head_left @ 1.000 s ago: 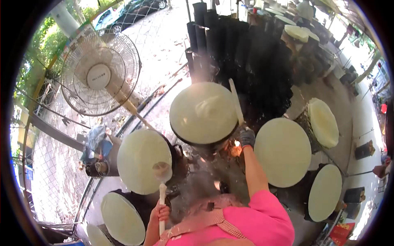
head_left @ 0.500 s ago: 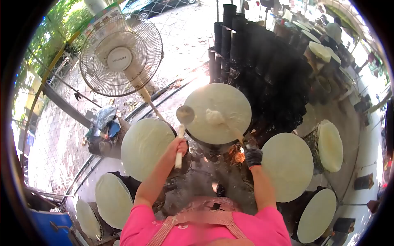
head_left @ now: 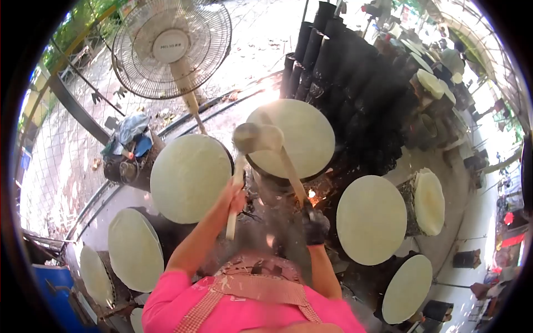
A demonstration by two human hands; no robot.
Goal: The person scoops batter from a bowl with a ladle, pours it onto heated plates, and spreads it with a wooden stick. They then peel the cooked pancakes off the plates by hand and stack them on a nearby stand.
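Note:
My bare left hand (head_left: 237,201) is closed around the pale handle of a ladle (head_left: 246,139) with a round dark head. In a black glove, my right hand (head_left: 316,228) grips a wooden-handled tool (head_left: 294,172). Its pale head is smeared by motion and touches or overlaps the ladle's head, over the left edge of the middle griddle. A pale round sheet of batter (head_left: 305,133) covers that griddle. To the left of my left hand lies another round pale sheet (head_left: 191,178); one more pale sheet (head_left: 371,220) is right of my right hand.
A fan (head_left: 172,47) stands beyond at the left. Stacked black cylinders (head_left: 355,94) rise behind the middle griddle. Small flames (head_left: 312,195) show beneath it. More pale rounds (head_left: 135,250) ring me on both sides. A blue object (head_left: 53,291) is at lower left.
The tool in my right hand has lifted off the sheet and swung left to the ladle's head; the pale lump no longer shows on the griddle. The whole view has shifted.

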